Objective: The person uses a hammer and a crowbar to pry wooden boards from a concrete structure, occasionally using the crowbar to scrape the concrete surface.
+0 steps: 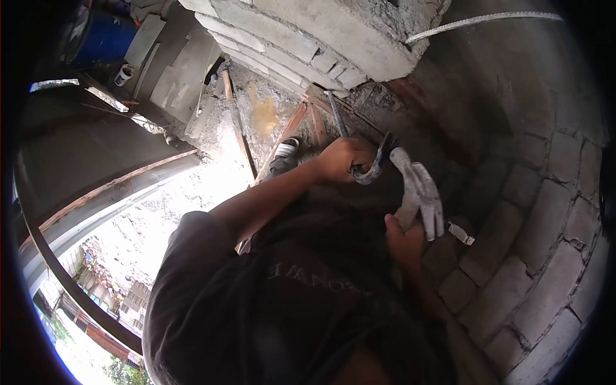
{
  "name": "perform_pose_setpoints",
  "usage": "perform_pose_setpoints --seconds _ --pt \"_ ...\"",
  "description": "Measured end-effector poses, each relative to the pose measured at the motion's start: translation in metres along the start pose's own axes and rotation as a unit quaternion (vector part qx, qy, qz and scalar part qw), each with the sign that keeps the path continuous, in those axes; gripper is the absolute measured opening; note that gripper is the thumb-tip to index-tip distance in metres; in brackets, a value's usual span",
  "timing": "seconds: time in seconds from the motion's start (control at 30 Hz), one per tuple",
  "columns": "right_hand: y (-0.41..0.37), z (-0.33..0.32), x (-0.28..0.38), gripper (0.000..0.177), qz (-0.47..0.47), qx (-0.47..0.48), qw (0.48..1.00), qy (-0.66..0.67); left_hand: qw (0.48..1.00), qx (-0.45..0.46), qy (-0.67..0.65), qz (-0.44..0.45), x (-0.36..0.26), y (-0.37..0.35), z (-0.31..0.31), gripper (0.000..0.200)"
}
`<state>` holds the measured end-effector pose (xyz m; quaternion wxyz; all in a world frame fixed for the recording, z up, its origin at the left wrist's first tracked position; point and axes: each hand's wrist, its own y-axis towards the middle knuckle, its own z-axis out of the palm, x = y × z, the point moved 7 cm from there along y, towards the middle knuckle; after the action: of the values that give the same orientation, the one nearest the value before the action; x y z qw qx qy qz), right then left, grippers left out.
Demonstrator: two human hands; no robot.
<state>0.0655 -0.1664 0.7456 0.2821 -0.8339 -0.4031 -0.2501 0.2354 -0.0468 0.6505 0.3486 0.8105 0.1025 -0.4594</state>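
My left hand (pixel 346 159) is wrapped round a dark metal crowbar (pixel 337 114). Its straight shaft points up and away past the fist, while the curved claw end bends out on the near right side. Lower and to the right, my right hand (pixel 404 239) has its thumb up against a dirty grey-white work glove (pixel 418 192) and grips it. The glove's fingers hang down to the right, and its upper end overlaps the crowbar's claw in this view. The other fingers of my right hand are mostly hidden behind the glove.
A concrete block pillar (pixel 308 42) stands ahead, with a rebar (pixel 484 22) sticking out. A block wall (pixel 545 218) curves along the right. Wooden strips (pixel 239 122) lie near my sandalled foot (pixel 287 147). A blue drum (pixel 106 40) and white bucket (pixel 124 75) are far left.
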Motion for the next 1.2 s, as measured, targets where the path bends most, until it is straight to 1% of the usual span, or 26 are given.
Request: perform_pose_setpoints --seconds 0.03,0.07,0.1,0.13,0.2,0.23,0.3,0.33,0.37,0.4,0.43,0.47,0.5,0.53,0.57,0.6,0.67,0.7,0.73,0.8,0.87,0.93,1.0,1.03,1.13,1.2 --pt "-0.005 -0.006 -0.007 0.015 0.006 0.004 1.000 0.000 1.000 0.005 0.002 -0.008 0.000 -0.006 0.004 0.026" --pt "-0.011 -0.011 0.003 0.013 0.089 0.036 0.987 0.128 1.000 0.009 -0.003 -0.014 -0.001 -0.009 0.007 0.026" --pt "-0.013 -0.008 0.006 0.014 0.166 0.064 0.951 0.254 1.000 -0.002 -0.002 -0.014 -0.001 -0.005 0.004 0.026" --pt "-0.012 -0.009 0.003 0.014 0.168 0.063 0.950 0.256 1.000 -0.014 -0.001 -0.012 -0.001 -0.001 0.001 0.025" --pt "-0.009 -0.011 0.003 0.020 0.032 0.103 0.994 0.025 1.000 -0.018 -0.018 -0.009 -0.004 0.007 -0.006 0.025" --pt "-0.015 -0.003 -0.028 0.011 0.022 0.061 0.998 0.006 0.999 -0.021 -0.033 -0.005 -0.004 0.010 -0.009 0.025" --pt "-0.014 0.002 -0.036 0.014 0.005 0.079 0.996 0.036 1.000 -0.014 -0.026 -0.004 0.010 0.012 -0.013 0.025" --pt "-0.015 0.006 -0.039 0.024 -0.016 0.103 0.993 0.064 1.000 -0.011 -0.017 -0.007 0.016 0.010 -0.014 0.025" --pt "-0.017 0.010 -0.054 0.043 -0.022 0.117 0.993 0.027 0.999 -0.030 0.036 -0.015 0.007 0.017 -0.029 0.020" --pt "-0.020 0.012 -0.054 0.043 -0.015 0.110 0.993 0.033 0.999 -0.019 0.032 -0.012 0.010 0.019 -0.032 0.020" --pt "-0.021 0.009 -0.055 0.024 0.009 0.060 0.996 0.058 0.995 -0.045 -0.041 -0.079 0.027 0.022 -0.039 0.015" --pt "-0.022 0.004 -0.056 0.017 0.033 0.011 0.996 0.083 0.980 -0.068 -0.112 -0.148 0.044 0.025 -0.043 0.012" --pt "-0.023 0.001 -0.054 0.017 0.043 0.006 0.995 0.090 0.977 -0.071 -0.108 -0.167 0.047 0.036 -0.051 0.012" --pt "-0.027 0.003 -0.065 0.015 0.162 0.018 0.968 0.188 0.974 -0.072 -0.104 -0.186 0.050 0.049 -0.060 0.015" --pt "-0.033 0.010 -0.076 0.013 0.275 0.029 0.918 0.284 0.969 -0.080 -0.121 -0.201 0.056 0.058 -0.065 0.016" --pt "-0.032 0.011 -0.082 0.013 0.281 0.021 0.913 0.293 0.963 -0.088 -0.137 -0.215 0.063 0.067 -0.070 0.019" --pt "-0.023 0.005 -0.091 0.021 0.202 -0.055 0.917 0.339 0.965 -0.062 -0.092 -0.238 0.060 0.086 -0.078 0.017" --pt "-0.019 0.004 -0.100 0.021 0.138 -0.101 0.945 0.278 0.968 -0.049 -0.069 -0.237 0.058 0.088 -0.078 0.016" --pt "-0.022 0.006 -0.112 0.021 0.145 -0.108 0.942 0.283 0.970 -0.036 -0.047 -0.237 0.057 0.087 -0.080 0.016" --pt "-0.023 0.008 -0.113 0.022 0.201 -0.093 0.917 0.331 0.992 -0.052 0.098 -0.068 0.048 0.057 -0.074 0.013" --pt "-0.024 0.007 -0.113 0.022 0.230 -0.106 0.902 0.350 0.995 0.038 0.009 -0.092 0.045 0.019 -0.061 0.016" --pt "-0.027 0.009 -0.119 0.022 0.257 -0.116 0.886 0.368 0.998 0.036 -0.053 0.027 0.024 -0.017 -0.045 0.019" --pt "-0.032 0.017 -0.130 0.020 0.286 -0.098 0.862 0.406 0.991 0.092 -0.092 0.002 0.005 -0.030 -0.026 0.022" --pt "-0.033 0.019 -0.134 0.020 0.286 -0.100 0.861 0.409 0.993 0.099 -0.066 0.011 0.000 -0.030 -0.019 0.022" --pt "-0.031 0.021 -0.140 0.019 0.224 -0.108 0.874 0.418 0.994 0.078 -0.011 0.075 -0.015 -0.009 -0.001 0.025" --pt "-0.032 0.019 -0.143 0.018 0.206 -0.107 0.902 0.365 0.995 0.044 -0.073 -0.053 0.015 0.003 -0.001 0.025"
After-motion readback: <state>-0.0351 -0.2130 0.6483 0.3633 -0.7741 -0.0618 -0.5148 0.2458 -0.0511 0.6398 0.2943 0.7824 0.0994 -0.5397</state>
